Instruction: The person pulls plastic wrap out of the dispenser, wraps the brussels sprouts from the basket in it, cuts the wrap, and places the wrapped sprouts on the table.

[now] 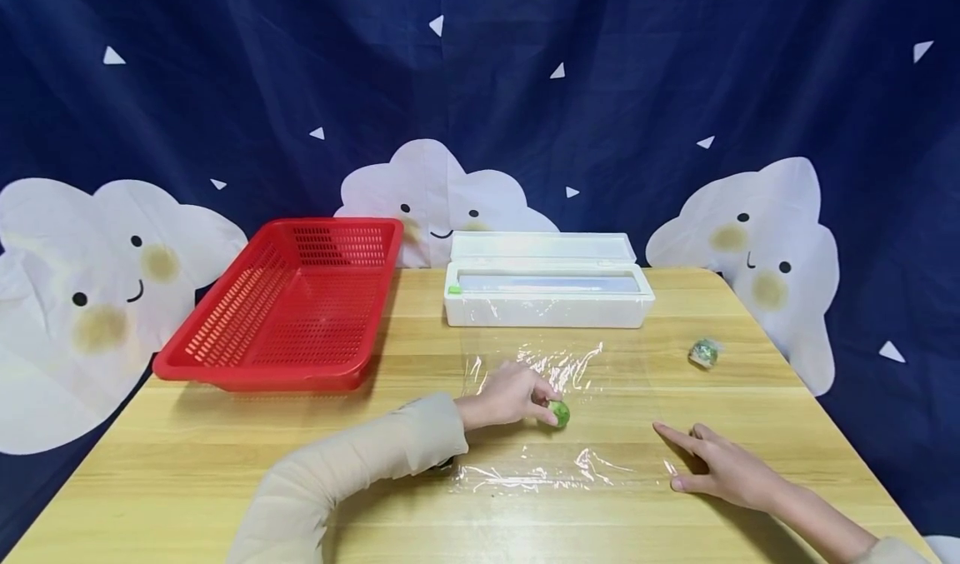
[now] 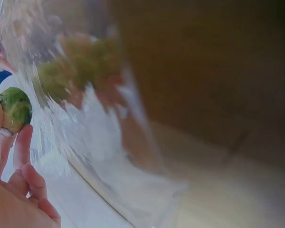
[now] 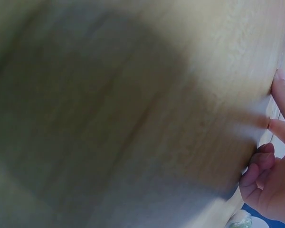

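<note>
A Brussels sprout (image 1: 559, 414), small and green, is pinched between the thumb and fingers of my left hand (image 1: 516, 396). Under that hand a sheet of clear plastic wrap (image 1: 600, 439) lies on the table, wrinkled and shiny in places. The left wrist view shows the sprout (image 2: 16, 110) at the fingertips, close to the glossy film (image 2: 99, 128). At the film's right edge my right hand (image 1: 731, 466) rests with index finger and thumb stretched out and the other fingers bent; it holds nothing.
Behind the film stands a white wrap dispenser box (image 1: 547, 312) with its lid raised and a green slider at its left end. A red basket (image 1: 300, 374) sits at the left. Toward the right edge lies a small wrapped green ball (image 1: 704, 353) on the wooden table (image 1: 405, 514).
</note>
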Tool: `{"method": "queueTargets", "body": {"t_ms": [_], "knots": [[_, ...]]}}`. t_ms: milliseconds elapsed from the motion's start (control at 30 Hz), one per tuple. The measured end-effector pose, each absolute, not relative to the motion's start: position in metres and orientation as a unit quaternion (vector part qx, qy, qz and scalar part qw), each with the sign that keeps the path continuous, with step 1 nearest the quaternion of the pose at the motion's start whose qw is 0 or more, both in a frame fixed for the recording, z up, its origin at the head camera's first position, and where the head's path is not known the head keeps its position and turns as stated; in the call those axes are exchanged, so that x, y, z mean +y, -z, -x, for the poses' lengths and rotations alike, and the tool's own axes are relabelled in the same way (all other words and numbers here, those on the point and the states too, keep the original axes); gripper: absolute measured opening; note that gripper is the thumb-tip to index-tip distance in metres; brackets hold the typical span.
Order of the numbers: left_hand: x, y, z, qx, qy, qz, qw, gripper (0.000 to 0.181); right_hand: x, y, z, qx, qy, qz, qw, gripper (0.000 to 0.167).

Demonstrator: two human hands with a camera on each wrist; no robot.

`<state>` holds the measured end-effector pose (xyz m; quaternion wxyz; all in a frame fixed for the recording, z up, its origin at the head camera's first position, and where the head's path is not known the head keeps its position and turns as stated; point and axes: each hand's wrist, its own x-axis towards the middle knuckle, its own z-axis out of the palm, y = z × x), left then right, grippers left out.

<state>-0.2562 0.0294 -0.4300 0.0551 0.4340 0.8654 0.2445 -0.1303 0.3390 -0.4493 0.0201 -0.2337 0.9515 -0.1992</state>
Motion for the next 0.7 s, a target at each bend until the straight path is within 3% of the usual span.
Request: {"method": "queueTargets", "body": {"t_ms": [533,700], "knots": [[0.037,0.424,0.252,0.873,-0.147,-0.459,0.067,0.039,0.338,0.449,0.129,0.950,0.194,0.243,0.003,0.064],[0.034,0.420,0.250,0.865,-0.139,-0.474,0.085,0.034,0.338,0.450,0.129,0.950,0.199,0.242,0.008,0.064]]}}
